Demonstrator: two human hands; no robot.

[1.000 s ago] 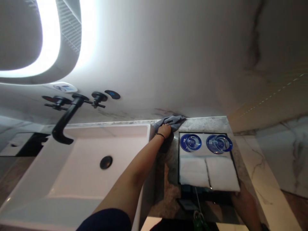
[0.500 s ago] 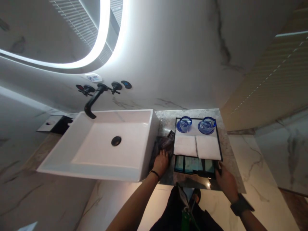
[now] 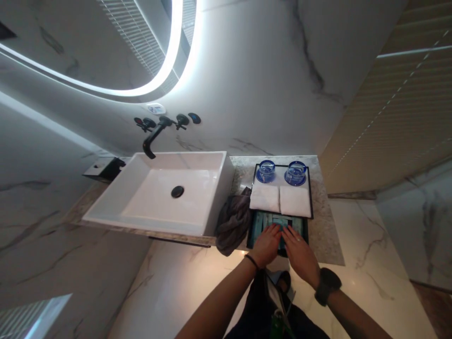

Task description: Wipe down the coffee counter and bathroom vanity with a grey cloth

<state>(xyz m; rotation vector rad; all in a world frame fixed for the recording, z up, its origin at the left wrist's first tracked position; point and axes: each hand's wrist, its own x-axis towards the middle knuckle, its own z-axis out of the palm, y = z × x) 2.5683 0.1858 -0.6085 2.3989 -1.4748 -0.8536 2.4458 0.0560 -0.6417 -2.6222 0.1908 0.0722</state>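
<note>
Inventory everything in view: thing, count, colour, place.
mirror: 1, white-lit rim, upper left wall
sign: 1, white, above faucet
faucet: 1, black, wall
tap handles: 2, black, flanking faucet
basin: 1, white, on counter
drain: 1, black, basin floor
box: 1, black-white, left of basin
counter: 1, mottled grey, along wall
cloth: 1, grey, right of basin
glasses: 2, clear-blue, back tray
towels: 2, white, back tray
packets: several, teal, front tray
blind: 1, beige, right
watch: 1, black, right wrist
left hand: 1, bare, at packets
right hand: 1, bare, at packets
</note>
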